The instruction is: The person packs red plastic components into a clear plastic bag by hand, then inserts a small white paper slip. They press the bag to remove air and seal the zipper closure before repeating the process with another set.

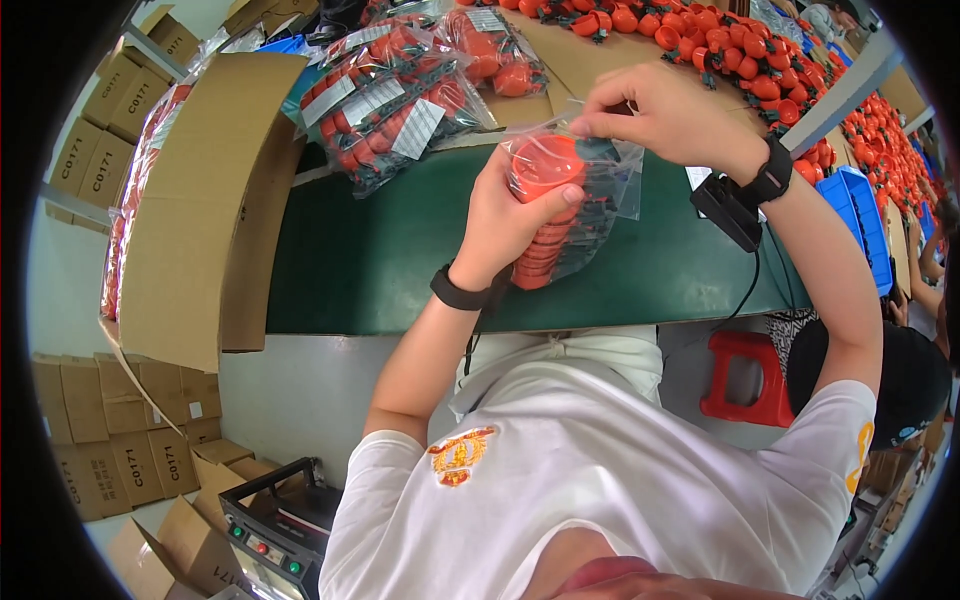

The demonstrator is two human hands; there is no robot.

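Green covers the long work table (380,270), and brown cardboard boxes (95,160) sit stacked on the far left and down by the floor. A big open carton (200,200) leans at the left edge of the table, close enough to reach.

The person holds a clear plastic bag (575,200) up over the middle of the table. Inside it is a stack of round orange pieces (545,215), one on top of another. The left hand (515,215) wraps around the bag from the side, fingers curled and thumb pressed on the front, so the stack stays together and does not fall. The right hand (665,115) is above it, with fingertips pinching the top edge of the bag. It looks like that hand is working on the bag's mouth.

More filled bags (400,95) with white labels lie in a pile on the far side, just behind the hands. Loose orange pieces (720,45) are spread along the far right of the bench. A red stool (745,375) stands on the floor near the right.
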